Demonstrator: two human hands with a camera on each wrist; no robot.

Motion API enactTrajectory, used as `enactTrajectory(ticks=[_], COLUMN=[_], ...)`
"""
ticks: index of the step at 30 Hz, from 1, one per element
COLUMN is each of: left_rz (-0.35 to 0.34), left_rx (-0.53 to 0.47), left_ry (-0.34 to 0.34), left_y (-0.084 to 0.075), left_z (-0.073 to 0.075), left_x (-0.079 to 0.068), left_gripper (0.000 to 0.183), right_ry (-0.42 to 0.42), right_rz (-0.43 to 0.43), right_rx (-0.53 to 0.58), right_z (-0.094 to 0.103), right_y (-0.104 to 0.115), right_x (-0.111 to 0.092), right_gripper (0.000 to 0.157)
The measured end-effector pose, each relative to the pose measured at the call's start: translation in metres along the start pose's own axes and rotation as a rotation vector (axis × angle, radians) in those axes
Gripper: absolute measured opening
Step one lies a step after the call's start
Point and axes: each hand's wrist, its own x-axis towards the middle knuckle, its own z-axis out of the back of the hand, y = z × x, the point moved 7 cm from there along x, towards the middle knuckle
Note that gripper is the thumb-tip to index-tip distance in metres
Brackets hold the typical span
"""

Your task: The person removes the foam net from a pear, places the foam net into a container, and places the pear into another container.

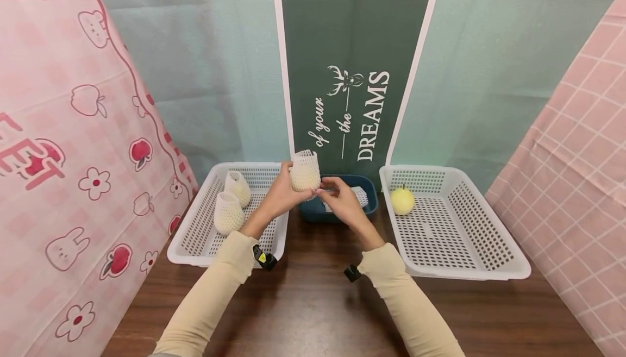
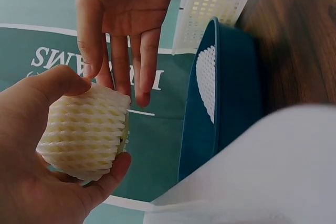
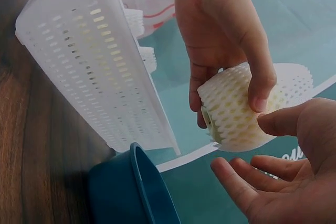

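My left hand grips a pale yellow pear in a white foam net, thumb on one side and fingers on the other. The pear's end shows at the net's opening in the right wrist view. Beside it is my right hand, its fingers loosely extended and its thumb tip at the net; whether the thumb touches it, I cannot tell. Below both hands stands a dark blue bin with a white foam net inside. A bare yellow pear sits at the left of the right-hand basket.
On the left, a white perforated basket holds two netted pears, the nearer netted pear and the farther netted pear. The other white basket stands on the right. All rest on a brown wooden table, with curtains behind and at both sides.
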Motion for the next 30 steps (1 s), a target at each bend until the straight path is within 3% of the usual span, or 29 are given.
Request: enactTrajectory(ticks=[12,30], left_rz=[-0.022,-0.061], left_rx=[-0.012,-0.044], left_ry=[-0.002,0.033], left_y=[-0.01,-0.014], left_z=[-0.008,-0.023], left_x=[-0.006,-0.016], left_gripper=[0.096,0.092], right_ry=[0.038,0.112], right_rz=[0.031,0.066], right_rx=[0.013,0.028], right_z=[0.015,0.022], right_y=[0.002,-0.001], right_x=[-0.004,-0.021], right_gripper=[0.052,0.056])
